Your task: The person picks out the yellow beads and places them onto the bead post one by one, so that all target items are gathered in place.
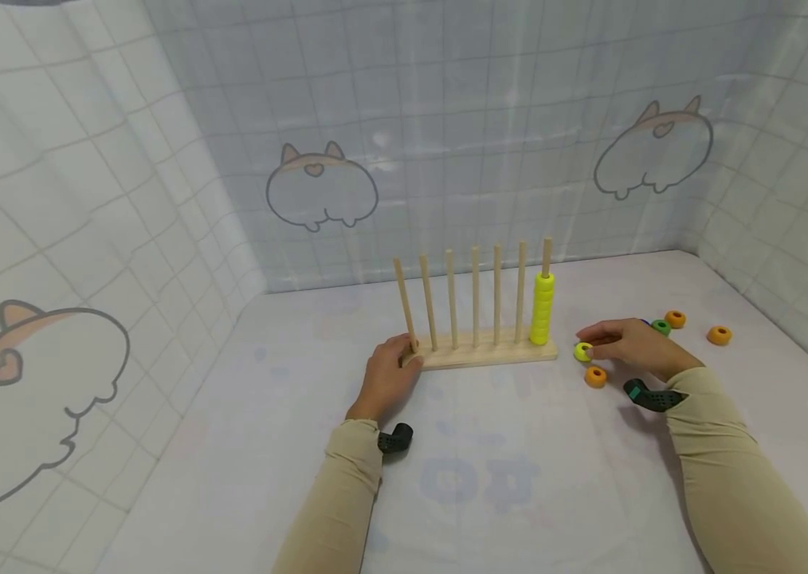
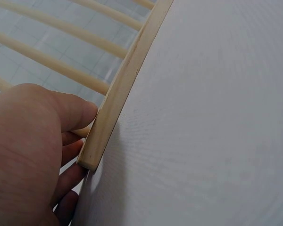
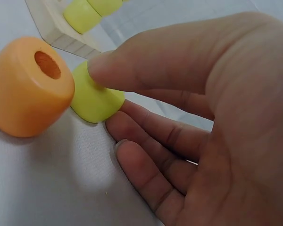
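Note:
A wooden peg rack, its base (image 1: 490,358) flat on the table, carries several upright pegs. The rightmost peg bears a stack of yellow beads (image 1: 542,309); the other pegs are bare. My left hand (image 1: 384,379) grips the left end of the base, thumb on the near edge (image 2: 108,113) and fingers behind, partly hidden. Right of the rack, my right hand (image 1: 635,346) pinches a loose yellow bead (image 3: 96,101) between thumb and fingers, low at the tabletop. Just in front of that bead sits an orange bead (image 1: 595,377), hole facing up, apart from the fingers.
Beyond the right hand lie a green bead (image 1: 660,327), an orange bead (image 1: 675,319) and, farther right, another orange bead (image 1: 719,335). A blue bead (image 1: 644,322) is mostly hidden by the hand. A curtain (image 1: 476,159) with cartoon animals hangs behind the table.

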`<state>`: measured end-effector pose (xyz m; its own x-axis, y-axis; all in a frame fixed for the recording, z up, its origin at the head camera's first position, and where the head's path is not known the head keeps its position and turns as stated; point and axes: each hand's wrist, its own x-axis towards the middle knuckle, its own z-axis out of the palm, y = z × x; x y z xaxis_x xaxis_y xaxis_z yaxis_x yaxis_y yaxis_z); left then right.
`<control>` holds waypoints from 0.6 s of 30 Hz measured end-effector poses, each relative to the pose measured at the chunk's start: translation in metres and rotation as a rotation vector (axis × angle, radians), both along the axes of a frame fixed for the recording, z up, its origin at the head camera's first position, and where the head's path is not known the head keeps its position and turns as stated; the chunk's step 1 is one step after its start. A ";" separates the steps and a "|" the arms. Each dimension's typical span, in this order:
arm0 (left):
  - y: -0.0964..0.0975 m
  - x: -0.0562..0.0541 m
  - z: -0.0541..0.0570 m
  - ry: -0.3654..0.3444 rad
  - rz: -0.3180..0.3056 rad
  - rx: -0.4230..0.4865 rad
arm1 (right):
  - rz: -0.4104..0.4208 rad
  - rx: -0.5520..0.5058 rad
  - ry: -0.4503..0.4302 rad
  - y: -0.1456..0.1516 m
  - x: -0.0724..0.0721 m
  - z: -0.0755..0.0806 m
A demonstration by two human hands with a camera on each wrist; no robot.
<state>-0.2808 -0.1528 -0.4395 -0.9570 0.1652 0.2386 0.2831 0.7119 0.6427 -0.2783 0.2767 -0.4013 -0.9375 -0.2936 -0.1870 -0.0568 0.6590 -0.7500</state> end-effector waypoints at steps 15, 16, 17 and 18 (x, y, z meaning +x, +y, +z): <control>-0.001 0.000 -0.001 -0.002 -0.001 0.015 | 0.007 0.025 0.033 -0.001 0.000 -0.002; -0.001 0.000 -0.001 -0.004 -0.002 0.013 | 0.007 0.028 0.033 -0.002 0.000 -0.002; -0.001 0.000 -0.001 -0.005 -0.001 0.008 | 0.006 0.033 0.035 -0.002 -0.001 -0.002; -0.001 0.000 -0.001 -0.005 0.000 0.009 | 0.005 0.037 0.037 -0.002 -0.001 -0.001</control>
<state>-0.2810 -0.1537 -0.4404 -0.9582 0.1635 0.2348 0.2798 0.7061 0.6505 -0.2795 0.2744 -0.4026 -0.9424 -0.2919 -0.1634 -0.0874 0.6862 -0.7222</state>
